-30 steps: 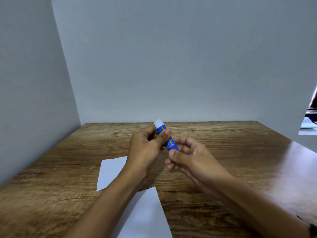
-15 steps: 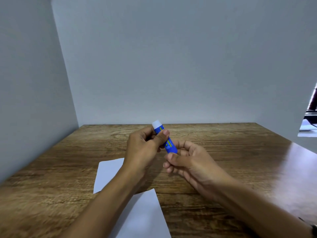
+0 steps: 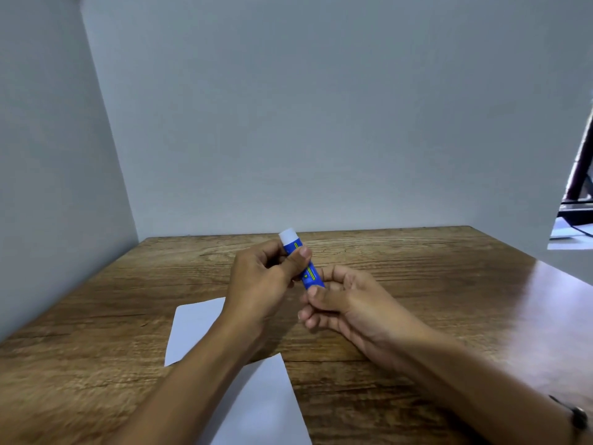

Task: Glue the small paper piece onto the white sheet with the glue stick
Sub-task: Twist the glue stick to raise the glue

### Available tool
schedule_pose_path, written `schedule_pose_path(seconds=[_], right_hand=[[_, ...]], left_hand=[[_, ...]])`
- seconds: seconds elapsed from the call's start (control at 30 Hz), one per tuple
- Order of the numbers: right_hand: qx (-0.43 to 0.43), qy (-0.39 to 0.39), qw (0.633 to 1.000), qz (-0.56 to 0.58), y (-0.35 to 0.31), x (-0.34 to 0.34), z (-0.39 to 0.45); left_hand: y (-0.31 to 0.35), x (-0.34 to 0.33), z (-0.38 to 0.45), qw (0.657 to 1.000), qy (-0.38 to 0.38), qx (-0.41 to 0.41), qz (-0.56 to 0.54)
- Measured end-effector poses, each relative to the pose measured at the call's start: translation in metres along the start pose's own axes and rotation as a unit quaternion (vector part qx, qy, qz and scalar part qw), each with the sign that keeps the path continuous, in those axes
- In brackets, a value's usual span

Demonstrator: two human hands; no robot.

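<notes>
Both hands grip the blue glue stick (image 3: pixel 305 266) tilted above the table (image 3: pixel 417 284); left hand (image 3: pixel 260 284) fingers closed round its upper barrel, right hand (image 3: pixel 340 303) pinching its lower end; white end (image 3: pixel 287 235) up; 2 white papers, small paper piece (image 3: pixel 195 329) and white sheet (image 3: pixel 263 406), lie flat.

This looks like a plain desk nook in an office or study room. A wood-grain tabletop (image 3: pixel 417 268) fills the lower view, boxed in by bare grey-white walls (image 3: pixel 321 123) at 12 o'clock and 9 o'clock. At 3 o'clock the wall ends, and a gap shows part of another desk (image 3: pixel 571 232) with a dark stand or screen edge (image 3: pixel 580 175) and white papers; too little shows to tell more.
</notes>
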State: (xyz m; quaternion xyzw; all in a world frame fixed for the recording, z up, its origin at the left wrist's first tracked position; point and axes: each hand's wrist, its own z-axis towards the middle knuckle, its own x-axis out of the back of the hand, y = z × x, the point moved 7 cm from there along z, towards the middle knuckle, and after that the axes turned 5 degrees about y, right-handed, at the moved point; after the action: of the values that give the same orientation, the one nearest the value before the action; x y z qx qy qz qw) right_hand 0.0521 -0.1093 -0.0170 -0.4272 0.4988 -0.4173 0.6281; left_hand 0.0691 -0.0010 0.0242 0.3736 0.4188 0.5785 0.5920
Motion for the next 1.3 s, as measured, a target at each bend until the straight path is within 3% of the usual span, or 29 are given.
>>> schedule_pose_path(seconds=[0.17,0.43,0.6,0.83,1.0,1.2,1.3], right_hand=[[-0.037,-0.019,0.999,0.02,0.0017,-0.002,-0.0011],[0.0,0.004,1.0,0.009,-0.0017,0.0008,-0.0013],[-0.052,-0.017,0.998,0.045,0.0017,-0.0038,-0.0025],[-0.012,0.009,1.0,0.018,-0.0029,-0.002,-0.0038],[-0.068,-0.005,0.996,0.054,0.0,-0.0043,-0.0053],[-0.034,0.015,0.999,0.03,-0.0042,-0.0052,-0.0067],[-0.071,-0.001,0.996,0.055,-0.003,-0.0072,-0.008]], left_hand=[[0.0,0.0005,-0.0003,1.0,0.001,-0.001,-0.004],[0.0028,0.0006,0.001,1.0,0.002,-0.003,-0.014],[0.0024,0.0023,0.0022,1.0,0.009,-0.005,-0.019],[0.0023,0.0008,0.0012,1.0,0.002,-0.008,-0.013],[0.0028,0.0009,0.0009,1.0,0.005,-0.01,-0.013],[0.0054,0.0007,0.0002,1.0,-0.001,-0.013,-0.014],[0.0056,-0.0001,-0.0009,1.0,-0.002,-0.012,-0.02]])
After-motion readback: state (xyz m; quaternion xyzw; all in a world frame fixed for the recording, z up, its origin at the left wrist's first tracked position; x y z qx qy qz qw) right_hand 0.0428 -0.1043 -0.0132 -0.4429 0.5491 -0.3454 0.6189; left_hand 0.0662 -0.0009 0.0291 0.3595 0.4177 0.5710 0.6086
